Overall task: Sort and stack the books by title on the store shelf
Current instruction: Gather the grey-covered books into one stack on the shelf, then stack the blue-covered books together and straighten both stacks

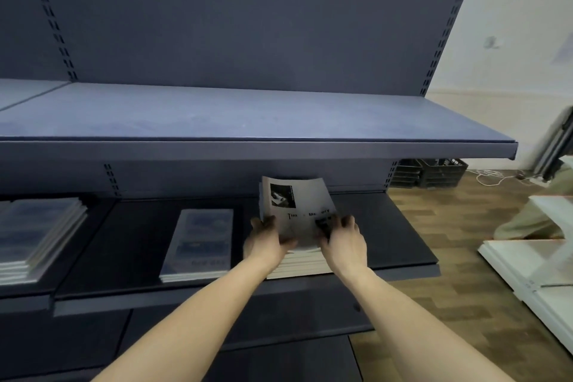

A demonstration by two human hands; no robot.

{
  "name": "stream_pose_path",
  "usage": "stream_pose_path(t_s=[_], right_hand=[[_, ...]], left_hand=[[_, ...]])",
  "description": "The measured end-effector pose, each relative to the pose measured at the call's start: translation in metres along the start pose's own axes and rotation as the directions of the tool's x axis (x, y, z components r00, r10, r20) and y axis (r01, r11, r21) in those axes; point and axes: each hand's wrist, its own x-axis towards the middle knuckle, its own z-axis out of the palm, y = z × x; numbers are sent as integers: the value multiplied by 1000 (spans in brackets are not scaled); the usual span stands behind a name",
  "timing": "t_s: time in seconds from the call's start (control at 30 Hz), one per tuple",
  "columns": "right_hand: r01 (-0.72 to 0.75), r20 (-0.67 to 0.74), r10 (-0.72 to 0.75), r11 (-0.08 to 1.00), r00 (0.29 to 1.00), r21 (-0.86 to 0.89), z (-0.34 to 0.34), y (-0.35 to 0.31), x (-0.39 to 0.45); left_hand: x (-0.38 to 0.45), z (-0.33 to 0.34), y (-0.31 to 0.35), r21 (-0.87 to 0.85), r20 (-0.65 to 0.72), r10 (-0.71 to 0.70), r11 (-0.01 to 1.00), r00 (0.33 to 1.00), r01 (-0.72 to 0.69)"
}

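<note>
A white book (296,200) with a black-and-white cover picture and a partly hidden title is tilted up from a stack of white books (302,263) on the dark middle shelf (400,236). My left hand (266,242) grips the book's left edge, thumb on the cover. My right hand (342,239) grips its right lower corner. A low stack of blue-covered books (200,243) lies left of the white stack. Further left sits a taller stack of blue-covered books (37,239).
The upper grey shelf (248,121) juts out just above the tilted book. Black crates (434,175) stand on the wooden floor at the right. White shelf boards (533,263) lie on the floor at the right edge, with a person's leg (536,220) beside them.
</note>
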Motion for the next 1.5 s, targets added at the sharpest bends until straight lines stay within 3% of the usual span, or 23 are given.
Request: stream_pose_path(t_s=[0.2, 0.37, 0.5, 0.77, 1.0, 1.1, 1.23, 1.37, 1.5], right_hand=[[-35, 31, 34, 998, 999, 45, 10, 11, -1], [-115, 177, 67, 953, 982, 280, 15, 10, 1], [-114, 162, 75, 961, 984, 251, 15, 11, 3], [-39, 162, 9, 982, 987, 183, 12, 15, 9], [-94, 233, 40, 970, 972, 223, 22, 12, 7], [-97, 266, 53, 983, 963, 158, 19, 12, 6], [44, 177, -51, 998, 983, 45, 7, -1, 11], [238, 167, -252, 966, 953, 101, 4, -39, -1], [316, 151, -342, 934, 928, 168, 6, -76, -18]], left_hand=[[-9, 14, 0, 40, 18, -18, 999, 1000, 17], [-13, 17, 6, -46, 57, 3, 999, 998, 0], [-15, 14, 10, -18, 55, 42, 999, 998, -41], [-10, 19, 14, 114, 55, -11, 993, 998, 5], [-10, 22, 15, 116, 56, -56, 992, 997, 50], [-10, 16, 12, 64, 111, -40, 997, 993, 33], [-18, 6, 9, 57, 73, -45, 998, 996, 41], [-38, -4, -4, 96, -8, -75, 993, 997, 75], [-54, -20, -33, 138, -77, -147, 978, 986, 156]])
